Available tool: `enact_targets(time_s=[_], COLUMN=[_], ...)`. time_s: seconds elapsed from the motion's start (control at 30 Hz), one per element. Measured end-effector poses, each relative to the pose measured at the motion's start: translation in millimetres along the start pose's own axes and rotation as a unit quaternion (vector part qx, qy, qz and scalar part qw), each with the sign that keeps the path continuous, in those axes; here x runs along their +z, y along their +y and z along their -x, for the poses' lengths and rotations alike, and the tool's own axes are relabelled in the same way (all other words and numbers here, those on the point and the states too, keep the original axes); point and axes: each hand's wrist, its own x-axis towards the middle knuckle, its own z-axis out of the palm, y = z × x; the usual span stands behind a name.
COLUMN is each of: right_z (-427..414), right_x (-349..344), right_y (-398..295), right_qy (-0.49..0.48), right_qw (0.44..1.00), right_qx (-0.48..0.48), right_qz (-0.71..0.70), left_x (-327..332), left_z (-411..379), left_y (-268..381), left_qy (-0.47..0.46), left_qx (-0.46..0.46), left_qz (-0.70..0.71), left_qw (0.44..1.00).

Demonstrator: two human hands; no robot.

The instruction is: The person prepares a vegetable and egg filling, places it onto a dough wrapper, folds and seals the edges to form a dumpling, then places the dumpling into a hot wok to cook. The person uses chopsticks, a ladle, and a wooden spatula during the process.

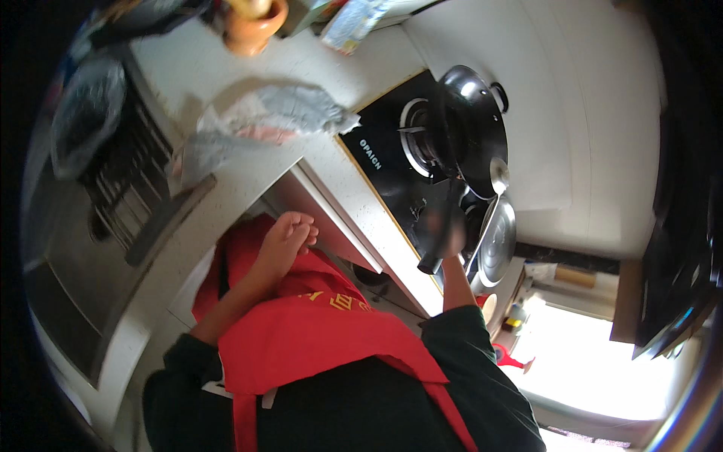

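My right hand [446,229], blurred, is wrapped around the long dark handle [439,248] of a black wok [480,133]. The wok tilts over the gas hob [384,183], its inside turned towards the wall. A metal ladle [499,176] lies by the wok's rim, its shaft running back past my right wrist. Beside it a round metal lid [501,248] leans near the rear corner. My left hand [291,234] hovers in front of my red apron [316,344], fingers curled in, with nothing visible in it.
A crumpled plastic bag [299,104] with something pinkish lies on the white counter [226,181]. At left is a sink [62,226] with a wire rack [124,192]. An orange mortar [254,31] stands at the back. Overhead at right hangs a dark range hood [678,254].
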Motion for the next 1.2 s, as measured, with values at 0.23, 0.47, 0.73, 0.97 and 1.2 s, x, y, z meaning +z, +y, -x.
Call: enact_targets(time_s=[0.23, 0.47, 0.73, 0.97, 1.2], right_z=[86.6, 109.8, 85.0, 83.5, 105.7], right_x=[-69.7, -47.4, -38.8, -32.3, -63.8], right_y=[51.3, 132.1, 142.9, 157.5, 129.9], right_qy=[0.185, 0.09, 0.146, 0.142, 0.136], right_qw=[0.974, 0.976, 0.965, 0.983, 0.976], right_qx=[0.127, 0.152, 0.213, 0.113, 0.042], right_qz=[0.01, 0.128, 0.044, 0.04, -0.164], left_x=[22.8, 71.5, 135.4, 179.7, 202.4], left_z=[9.6, 7.5, -14.6, -22.3, -22.7], left_y=[7.1, 26.6, 35.9, 41.5, 37.9], left_qy=[-0.022, -0.118, -0.216, -0.246, -0.183], left_qx=[-0.03, -0.066, -0.083, -0.107, -0.193], left_qz=[-0.068, -0.167, -0.175, -0.111, 0.018], left_qw=[0.997, 0.977, 0.957, 0.957, 0.964])
